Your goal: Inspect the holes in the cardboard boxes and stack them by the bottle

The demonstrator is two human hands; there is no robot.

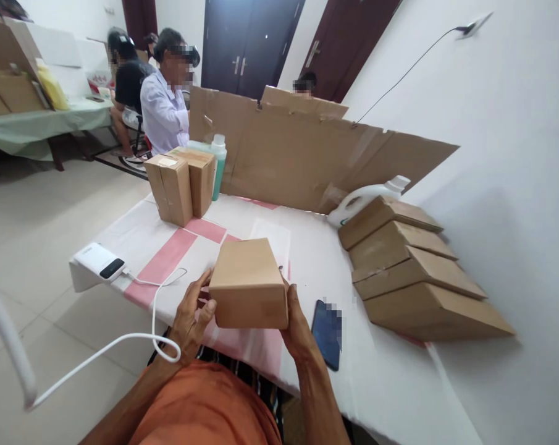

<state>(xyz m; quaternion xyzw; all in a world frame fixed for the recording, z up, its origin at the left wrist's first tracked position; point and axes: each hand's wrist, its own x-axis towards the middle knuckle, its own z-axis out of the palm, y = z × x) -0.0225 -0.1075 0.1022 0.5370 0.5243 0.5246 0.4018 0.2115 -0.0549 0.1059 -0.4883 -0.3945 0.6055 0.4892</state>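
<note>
A closed brown cardboard box (249, 284) is held between my two hands at the near edge of the table. My left hand (193, 312) is against its left side, thumb and fingers bent towards the cardboard. On the opposite side, my right hand (298, 324) grips the box, its fingers partly hidden behind it. Just right of that hand lies a dark phone (327, 335). A white power bank (99, 262) rests at the table's left corner, and its white cable (107, 351) loops past my left wrist.
Several brown boxes (427, 303) lean in a row at the right, before a white jug (360, 201). Two upright boxes (170, 191) and a green-liquid bottle (218, 167) stand at the back left. A cardboard screen (298, 148) lines the far edge. Other people sit beyond.
</note>
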